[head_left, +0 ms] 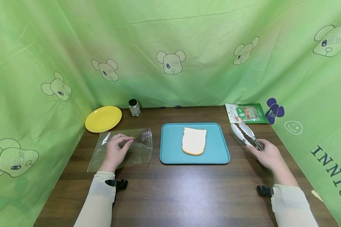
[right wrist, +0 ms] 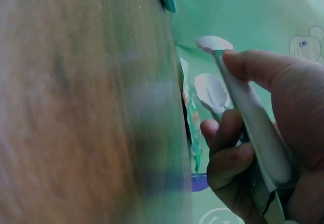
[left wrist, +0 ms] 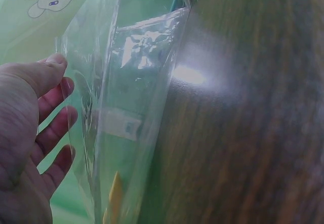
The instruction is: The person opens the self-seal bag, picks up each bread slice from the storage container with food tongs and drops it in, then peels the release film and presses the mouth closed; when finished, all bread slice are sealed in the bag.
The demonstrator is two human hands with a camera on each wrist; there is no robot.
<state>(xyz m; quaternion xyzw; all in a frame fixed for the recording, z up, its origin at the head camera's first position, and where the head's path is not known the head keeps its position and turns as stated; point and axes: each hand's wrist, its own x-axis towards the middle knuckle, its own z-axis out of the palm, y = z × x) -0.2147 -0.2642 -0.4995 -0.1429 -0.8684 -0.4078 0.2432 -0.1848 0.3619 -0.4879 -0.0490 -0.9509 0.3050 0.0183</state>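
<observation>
Head view: left hand (head_left: 115, 151) pinched the clear bag (head_left: 140, 154) between thumb and index near its right part; right hand (head_left: 268, 153) was wrapped round the tongs (head_left: 237, 131), thumb on one arm, fingers curled under. Bag was left of the tray (head_left: 170, 151), in front of the plate (head_left: 103, 119); long axis ran roughly left-right, near end skewed a little toward the person at left. Tongs were right of the tray, long axis diagonal: scalloped ends pointed away from the person and leftward, toward the packet (head_left: 253, 113), grip end back in the palm. Their two arms stood apart in a narrow V. Right wrist view showed cupped, spoon-like tips, pale and smooth. Left wrist view showed the other fingers spread, film creased lengthwise with sharp glare. Materials: bag thin, glossy, see-through film; tongs silvery, metal-looking; tray matte turquoise, rounded rectangle with a raised rim; on it the bread slice (head_left: 194, 141), white crumb, tan crust, curved edge toward the person. Plate was smooth yellow, oval to the camera. Jar (head_left: 134, 108), black-capped, pale contents, stood right of it. Table (head_left: 187, 195) was dark wood grain with a sheen; cloth (head_left: 201, 31) behind was green, wrinkled, mouse-head prints.
</observation>
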